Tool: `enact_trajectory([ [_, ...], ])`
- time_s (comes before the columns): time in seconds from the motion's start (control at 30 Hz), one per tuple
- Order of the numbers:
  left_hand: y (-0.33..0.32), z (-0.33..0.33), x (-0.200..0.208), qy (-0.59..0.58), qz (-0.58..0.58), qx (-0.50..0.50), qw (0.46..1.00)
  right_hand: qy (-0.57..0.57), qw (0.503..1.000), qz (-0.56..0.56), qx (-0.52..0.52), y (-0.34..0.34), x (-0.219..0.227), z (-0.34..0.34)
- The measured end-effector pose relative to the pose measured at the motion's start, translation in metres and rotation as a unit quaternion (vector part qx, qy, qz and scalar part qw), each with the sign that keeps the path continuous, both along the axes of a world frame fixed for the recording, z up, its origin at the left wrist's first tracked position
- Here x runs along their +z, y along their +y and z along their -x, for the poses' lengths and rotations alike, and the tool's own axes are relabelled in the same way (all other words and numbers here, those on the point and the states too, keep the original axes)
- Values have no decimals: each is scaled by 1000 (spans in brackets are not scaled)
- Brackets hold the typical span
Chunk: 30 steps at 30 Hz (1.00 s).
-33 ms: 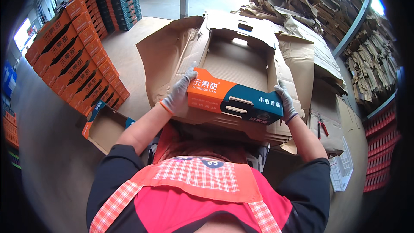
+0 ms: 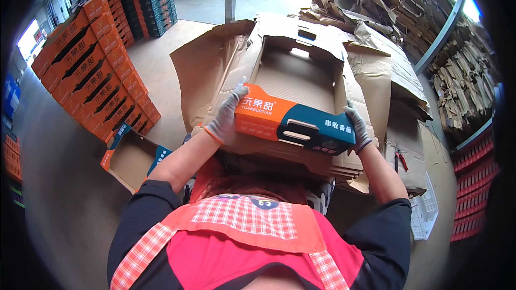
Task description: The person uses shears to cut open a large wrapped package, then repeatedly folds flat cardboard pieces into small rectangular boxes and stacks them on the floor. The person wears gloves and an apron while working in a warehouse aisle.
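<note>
In front of me is a shallow open-topped cardboard carton (image 2: 263,109), its near wall orange on the left and teal on the right, with a slotted hand hole. My left hand (image 2: 224,117), in a pale glove, grips the near left corner, thumb up at the orange edge. At the near right corner my gloved right hand (image 2: 359,128) is closed on the teal end. The carton's brown inside faces up, and its far wall has another hand hole. Under it lies a stack of flat brown cardboard blanks (image 2: 344,167). Fingers beneath the corners are partly hidden.
Orange cartons (image 2: 91,75) stand stacked at the left, with another open carton (image 2: 131,158) low beside my left arm. To the right are red-handled pliers (image 2: 403,160), a white plastic crate (image 2: 424,212) and red crates (image 2: 474,196). Brown cardboard piles (image 2: 371,5) fill the back right.
The carton and both hands have shifted very slightly to the right. Both hands keep their hold.
</note>
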State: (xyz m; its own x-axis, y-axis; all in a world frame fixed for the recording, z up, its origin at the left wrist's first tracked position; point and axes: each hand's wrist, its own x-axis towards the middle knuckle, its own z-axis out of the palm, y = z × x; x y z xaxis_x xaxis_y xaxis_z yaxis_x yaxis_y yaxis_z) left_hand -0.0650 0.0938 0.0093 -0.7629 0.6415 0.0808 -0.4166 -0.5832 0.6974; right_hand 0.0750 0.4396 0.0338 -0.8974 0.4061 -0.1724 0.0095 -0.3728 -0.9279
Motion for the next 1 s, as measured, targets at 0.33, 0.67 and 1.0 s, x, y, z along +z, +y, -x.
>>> enact_trajectory([
  [0.33, 65, -96, -4, -237, -212, -68, 945, 118, 903, -389, 137, -60, 253, -6],
  [0.67, 2, -111, 133, 730, 112, 277, 615, 281, 657, -700, 24, -149, 239, 47],
  [1.0, 55, -34, 255, 770, 366, 110, 510, 112, 597, -792, -57, -110, 263, 14],
])
